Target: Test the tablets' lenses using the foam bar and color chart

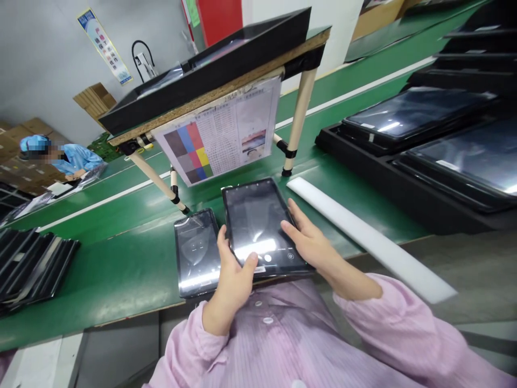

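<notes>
A black tablet [254,213] with a glossy film over its face lies between my hands, its screen up and showing small camera-style icons near the lower edge. My left hand [234,277] grips its left side, thumb on the front near the bottom. On the opposite side, my right hand [311,240] holds the right edge with the thumb over the screen. The undersides of both hands are partly hidden. Just left of it, a second tablet [197,250] rests face up on the green bench [125,269], close to my left hand.
Beyond the tablets stands a pipe-legged shelf [226,86] carrying a black tray and a hanging colour-chart sheet [218,134]. A white foam strip [363,231] lies right, beside black trays of tablets [420,113]. Stacked tablets [32,267] sit left. A person in blue [81,156] works far left.
</notes>
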`<state>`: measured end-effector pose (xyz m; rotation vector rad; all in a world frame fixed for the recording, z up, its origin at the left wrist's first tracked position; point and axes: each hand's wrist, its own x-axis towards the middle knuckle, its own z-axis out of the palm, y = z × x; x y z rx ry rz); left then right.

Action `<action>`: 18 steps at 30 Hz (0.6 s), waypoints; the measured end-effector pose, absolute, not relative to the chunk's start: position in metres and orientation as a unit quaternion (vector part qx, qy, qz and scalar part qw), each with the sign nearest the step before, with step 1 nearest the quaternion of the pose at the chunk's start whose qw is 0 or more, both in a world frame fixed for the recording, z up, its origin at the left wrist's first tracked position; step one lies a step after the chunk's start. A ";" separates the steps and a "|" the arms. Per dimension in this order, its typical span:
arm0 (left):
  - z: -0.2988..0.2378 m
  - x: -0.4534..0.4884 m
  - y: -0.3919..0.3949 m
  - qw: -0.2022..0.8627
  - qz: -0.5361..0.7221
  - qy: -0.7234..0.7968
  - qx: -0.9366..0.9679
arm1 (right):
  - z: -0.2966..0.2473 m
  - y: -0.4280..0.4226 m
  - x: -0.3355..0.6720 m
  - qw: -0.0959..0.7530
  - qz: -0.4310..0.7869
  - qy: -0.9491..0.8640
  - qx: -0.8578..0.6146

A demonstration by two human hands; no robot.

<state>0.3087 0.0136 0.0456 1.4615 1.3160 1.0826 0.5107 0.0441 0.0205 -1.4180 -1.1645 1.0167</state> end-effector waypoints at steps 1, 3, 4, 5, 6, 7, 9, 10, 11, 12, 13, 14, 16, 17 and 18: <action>0.050 0.306 0.010 0.415 0.461 0.520 0.587 | 0.027 0.040 0.506 0.533 0.395 -0.498 -0.558; 0.060 0.300 0.004 0.370 0.514 0.510 0.582 | 0.042 0.034 0.495 0.596 0.363 -0.525 -0.487; 0.064 0.297 0.003 0.334 0.534 0.513 0.583 | 0.049 0.034 0.490 0.618 0.361 -0.533 -0.451; 0.067 0.293 0.003 0.292 0.543 0.522 0.588 | 0.056 0.035 0.485 0.633 0.369 -0.535 -0.420; 0.069 0.290 0.003 0.247 0.544 0.536 0.596 | 0.062 0.038 0.481 0.641 0.386 -0.532 -0.398; 0.070 0.287 0.004 0.202 0.537 0.551 0.606 | 0.067 0.042 0.477 0.642 0.408 -0.524 -0.383; 0.070 0.282 0.007 0.125 0.516 0.573 0.625 | 0.074 0.052 0.471 0.627 0.464 -0.506 -0.369; 0.069 0.281 0.008 0.102 0.507 0.579 0.630 | 0.075 0.058 0.469 0.612 0.492 -0.499 -0.367; 0.069 0.280 0.009 0.088 0.499 0.584 0.634 | 0.076 0.063 0.467 0.595 0.518 -0.494 -0.366; 0.069 0.280 0.010 0.083 0.494 0.588 0.635 | 0.075 0.068 0.466 0.579 0.540 -0.490 -0.365; 0.068 0.280 0.011 0.080 0.491 0.591 0.635 | 0.074 0.072 0.465 0.566 0.557 -0.487 -0.364; 0.068 0.280 0.011 0.081 0.489 0.595 0.633 | 0.073 0.076 0.464 0.557 0.570 -0.482 -0.363; 0.068 0.280 0.012 0.083 0.486 0.600 0.630 | 0.069 0.081 0.462 0.556 0.580 -0.470 -0.366; 0.068 0.281 0.012 0.083 0.485 0.603 0.628 | 0.068 0.083 0.461 0.558 0.577 -0.467 -0.370; 0.068 0.281 0.012 0.083 0.483 0.606 0.627 | 0.066 0.085 0.461 0.560 0.572 -0.466 -0.377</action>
